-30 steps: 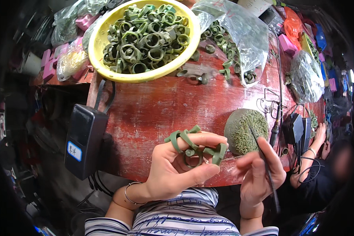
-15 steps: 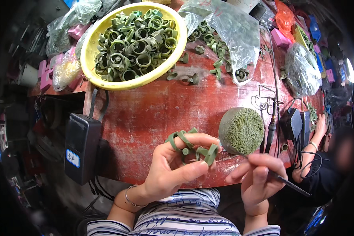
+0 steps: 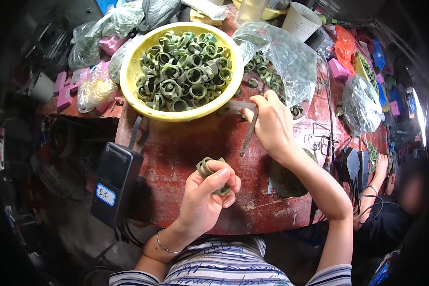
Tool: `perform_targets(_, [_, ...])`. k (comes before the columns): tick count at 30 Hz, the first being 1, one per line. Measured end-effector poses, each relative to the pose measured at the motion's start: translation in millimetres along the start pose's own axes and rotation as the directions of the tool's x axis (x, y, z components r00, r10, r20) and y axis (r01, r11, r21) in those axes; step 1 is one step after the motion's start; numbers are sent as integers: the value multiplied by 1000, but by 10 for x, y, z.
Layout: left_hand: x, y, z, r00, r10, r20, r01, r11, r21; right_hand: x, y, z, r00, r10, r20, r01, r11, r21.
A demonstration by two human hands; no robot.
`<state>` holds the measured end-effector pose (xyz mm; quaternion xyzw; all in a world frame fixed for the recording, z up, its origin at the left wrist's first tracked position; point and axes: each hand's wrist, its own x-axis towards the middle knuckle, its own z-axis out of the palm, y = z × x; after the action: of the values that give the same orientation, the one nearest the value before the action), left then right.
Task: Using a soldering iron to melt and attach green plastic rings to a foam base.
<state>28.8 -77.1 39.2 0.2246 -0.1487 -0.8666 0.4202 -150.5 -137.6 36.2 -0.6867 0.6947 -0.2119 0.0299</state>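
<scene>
Several green rings sit on and between the curled fingers of my left hand, which is closed around them over the table's near part. My right hand reaches to the far side, gripping a thin dark stick-like tool that points down toward me. Its fingertips are beside loose green rings spilling from a clear plastic bag; whether they touch one, I cannot tell. My right forearm partly covers a round block with a greenish top. A yellow bowl heaped with similar rings stands at the far left.
A black box with a strap and cables sits at the table's left edge. Black adapters with wires lie on the right, near another person's hand. Pink blocks, plastic bags and a white cup line the far side.
My right hand has gone from beside the round block to the far loose rings, tool still held. My left hand has curled tighter around its rings. The whole view has shifted slightly.
</scene>
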Motion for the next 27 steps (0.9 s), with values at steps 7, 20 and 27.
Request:
perform_targets(7, [29, -8, 35, 998, -20, -67, 23, 999, 43, -133, 97, 80, 999, 43, 1, -41, 956, 291])
perform_targets(20, [-72, 32, 213, 888, 344, 305, -452, 530, 718, -1030, -580, -768, 965, 221, 139, -239, 530, 813])
perform_targets(27, [-98, -21, 258, 903, 261, 341, -428, 622, 656, -1200, -573, -784, 970, 239, 34, -130, 399, 908])
